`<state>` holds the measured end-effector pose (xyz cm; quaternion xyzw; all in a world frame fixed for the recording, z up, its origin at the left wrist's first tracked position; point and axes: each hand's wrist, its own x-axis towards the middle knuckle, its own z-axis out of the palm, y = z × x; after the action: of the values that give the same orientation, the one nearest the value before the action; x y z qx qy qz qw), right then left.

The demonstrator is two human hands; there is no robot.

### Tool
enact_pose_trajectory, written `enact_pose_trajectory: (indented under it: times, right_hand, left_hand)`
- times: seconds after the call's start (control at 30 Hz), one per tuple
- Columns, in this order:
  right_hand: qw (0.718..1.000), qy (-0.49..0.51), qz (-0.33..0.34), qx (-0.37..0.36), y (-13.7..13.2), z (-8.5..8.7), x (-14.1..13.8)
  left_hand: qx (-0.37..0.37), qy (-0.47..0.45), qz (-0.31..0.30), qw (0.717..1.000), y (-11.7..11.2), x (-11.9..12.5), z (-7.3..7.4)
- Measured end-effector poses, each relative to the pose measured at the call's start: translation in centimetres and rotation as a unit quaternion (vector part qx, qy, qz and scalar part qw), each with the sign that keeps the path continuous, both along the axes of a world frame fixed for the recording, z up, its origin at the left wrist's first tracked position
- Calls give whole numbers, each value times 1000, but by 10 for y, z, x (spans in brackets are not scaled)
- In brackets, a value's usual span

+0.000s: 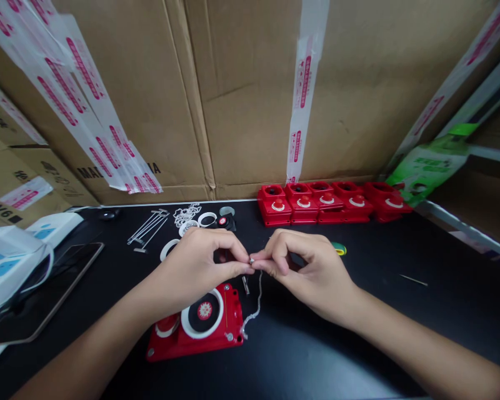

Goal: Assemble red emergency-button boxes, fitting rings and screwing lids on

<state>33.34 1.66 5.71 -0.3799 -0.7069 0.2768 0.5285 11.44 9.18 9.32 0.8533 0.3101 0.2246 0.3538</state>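
Observation:
My left hand [202, 264] and my right hand [306, 269] meet at the middle, thumbs and forefingers pinched. Between the fingertips shows a small silvery metal piece [252, 260], too small to make out fully. A thin silver chain [259, 300] hangs below my right fingertips and curves down to the corner of a red box [200, 349]. This box lies tilted on the black table, with a white ring around a black disc and a red knob partly behind my left forearm. A short metal pin [245, 285] lies just behind the box.
Several red boxes [302, 214] stand in a row against the cardboard [250, 111]. Behind my left hand lie white rings [208, 220], chains [187, 214] and metal T-shaped rods [148, 228]. A tablet [62, 294] and power strip [66, 229] are left; a thin metal rod [414, 280] lies right.

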Motion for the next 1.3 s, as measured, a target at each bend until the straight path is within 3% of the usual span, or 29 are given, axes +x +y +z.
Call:
enact_pose_trajectory:
  times: [0.23,0.43,0.67,1.1,1.3]
  right_hand:
    - [1000,-8,-14,-9,-1,3,-6]
    - [999,-15,-26,-28,-3,6,-9]
    - [999,-17,-23,-38,-2,6,-8]
    - [997,16,0,-80,-4,7,-8]
    - [995,50,-7,-84,-4,4,-6]
  left_hand:
    - [117,-15,-41,992,1,-1,-4]
    - [159,-6,-57,986,2,-2,-5]
    - [115,-22,-76,990,0,-4,10]
    - [119,-24,-88,989,7,-8,9]
    - [84,-21,-78,993,8,-8,9]
